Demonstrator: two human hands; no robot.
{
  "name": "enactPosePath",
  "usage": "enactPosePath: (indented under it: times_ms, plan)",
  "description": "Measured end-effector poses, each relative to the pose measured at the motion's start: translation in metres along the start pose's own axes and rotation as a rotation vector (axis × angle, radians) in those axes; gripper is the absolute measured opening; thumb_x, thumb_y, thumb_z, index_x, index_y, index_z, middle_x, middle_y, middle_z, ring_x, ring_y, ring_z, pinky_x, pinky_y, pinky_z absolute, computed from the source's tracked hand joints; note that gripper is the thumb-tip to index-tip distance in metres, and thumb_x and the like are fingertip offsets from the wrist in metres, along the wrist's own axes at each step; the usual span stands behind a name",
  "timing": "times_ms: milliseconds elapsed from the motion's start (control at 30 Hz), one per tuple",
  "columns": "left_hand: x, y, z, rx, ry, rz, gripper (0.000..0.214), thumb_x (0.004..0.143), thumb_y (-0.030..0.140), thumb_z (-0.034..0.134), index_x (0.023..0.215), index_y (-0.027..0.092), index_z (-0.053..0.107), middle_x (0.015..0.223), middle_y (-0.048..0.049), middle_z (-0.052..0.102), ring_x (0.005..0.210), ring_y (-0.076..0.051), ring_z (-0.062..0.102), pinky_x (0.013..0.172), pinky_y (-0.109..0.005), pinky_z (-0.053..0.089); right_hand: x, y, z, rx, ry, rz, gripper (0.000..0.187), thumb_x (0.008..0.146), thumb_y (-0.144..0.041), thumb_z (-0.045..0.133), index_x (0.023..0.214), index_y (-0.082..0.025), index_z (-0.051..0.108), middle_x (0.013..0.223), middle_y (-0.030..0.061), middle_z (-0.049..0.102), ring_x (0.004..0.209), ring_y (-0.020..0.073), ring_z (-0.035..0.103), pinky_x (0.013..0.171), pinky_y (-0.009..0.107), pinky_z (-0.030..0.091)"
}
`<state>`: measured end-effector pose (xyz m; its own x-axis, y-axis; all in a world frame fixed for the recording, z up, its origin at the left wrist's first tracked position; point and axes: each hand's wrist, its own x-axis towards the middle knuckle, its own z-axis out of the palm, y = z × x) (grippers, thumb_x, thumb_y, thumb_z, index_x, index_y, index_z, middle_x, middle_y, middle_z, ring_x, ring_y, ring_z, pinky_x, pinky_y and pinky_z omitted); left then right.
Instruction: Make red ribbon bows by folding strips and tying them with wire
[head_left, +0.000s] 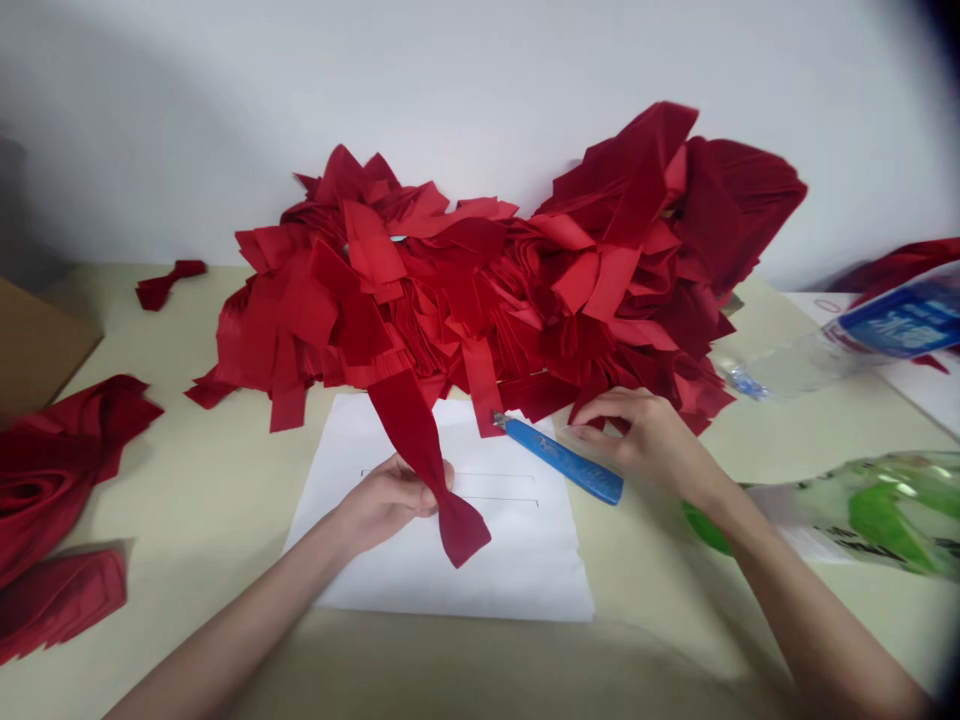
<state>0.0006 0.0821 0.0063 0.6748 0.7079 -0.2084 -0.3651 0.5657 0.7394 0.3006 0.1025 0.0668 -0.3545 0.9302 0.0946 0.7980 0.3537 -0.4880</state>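
Note:
My left hand (390,498) is closed on a dark red fabric ribbon (416,425), pinching it narrow near its lower end. The ribbon's short end (463,530) flares out below the fingers, and its longer part reaches up to the heap. Under it lies a white sheet of paper (517,575) with thin drawn lines. My right hand (649,440) is beside the lower edge of the heap of red ribbon pieces (442,290), thumb and fingers drawn together in a pinch; whatever is between them is too small to make out. A blue-handled cutter (562,460) lies on the paper's right edge.
On the left are folded red fabric pieces (67,470), a small pinched ribbon piece (169,285) and a brown box (41,340). Two plastic bottles lie at the right, one with a blue label (911,315), one with green markings (892,510). A wall (450,90) stands behind the heap.

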Motion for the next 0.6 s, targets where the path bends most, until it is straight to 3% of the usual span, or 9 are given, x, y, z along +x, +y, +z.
enactPosePath:
  times_ms: [133,300,433,600]
  plan:
    - [-0.001,0.001,0.002,0.002,-0.017,-0.011,0.008,0.056,0.015,0.066,0.059,0.016,0.058,0.058,0.0024,0.039,0.056,-0.011,0.029,0.054,-0.027,0.022,0.002,-0.007,0.002,0.175,0.029,0.111,0.017,0.082,-0.029,0.055,0.079,-0.019,0.068,0.083,0.0044,0.071,0.075,0.0197,0.064,0.068,0.029,0.048]
    - [0.000,0.003,0.004,0.006,-0.033,-0.005,0.009,0.056,0.013,0.064,0.060,0.016,0.057,0.064,0.0009,0.041,0.059,-0.012,0.032,0.055,-0.027,0.024,0.005,-0.011,0.004,0.237,0.094,0.224,0.020,0.081,-0.033,0.056,0.074,-0.018,0.066,0.075,0.0037,0.070,0.067,0.0172,0.062,0.060,0.026,0.046]
    - [0.001,0.007,0.006,0.012,-0.068,0.000,0.012,0.052,0.011,0.064,0.054,0.015,0.053,0.069,-0.0011,0.040,0.068,-0.015,0.039,0.057,-0.028,0.028,0.001,-0.020,0.005,0.043,0.155,0.252,0.015,0.081,-0.031,0.056,0.077,-0.020,0.065,0.069,0.0014,0.068,0.053,0.0131,0.055,0.051,0.024,0.041]
    - [-0.001,0.004,0.007,-0.029,-0.095,-0.005,0.011,0.055,0.009,0.066,0.062,0.015,0.060,0.083,-0.0038,0.047,0.085,-0.019,0.046,0.067,-0.028,0.036,-0.009,-0.044,0.002,-0.179,0.299,0.188,0.012,0.082,-0.024,0.053,0.079,-0.020,0.064,0.073,0.0010,0.068,0.058,0.0140,0.058,0.056,0.026,0.041]
